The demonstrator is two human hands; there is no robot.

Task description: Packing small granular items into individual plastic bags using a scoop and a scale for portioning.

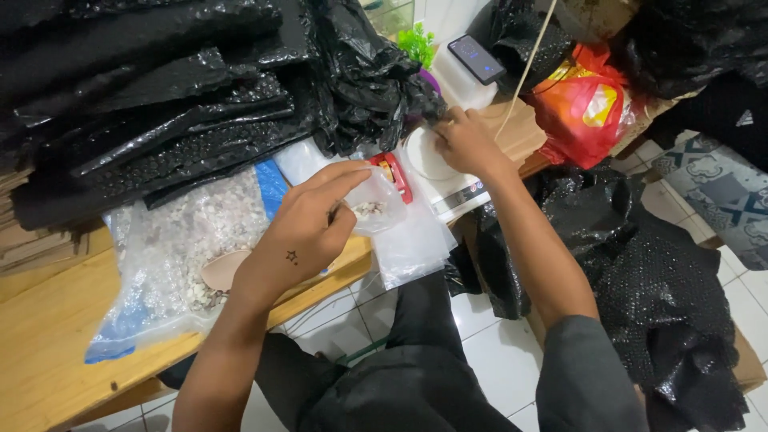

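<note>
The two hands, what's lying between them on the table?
In the head view, a small red object lies between the left hand, which holds a small clear bag, and the right hand, beside a round white scale plate.

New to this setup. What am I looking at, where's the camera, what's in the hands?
One picture, from a camera worn on a person's head, looking down at their own bare hands; no machine. The left hand pinches a small clear bag holding pale bits. The right hand reaches to a white scale. On the wooden table lie a big clear bag of pale chips with a scoop, stacked black plastic sheets and a phone.
</note>
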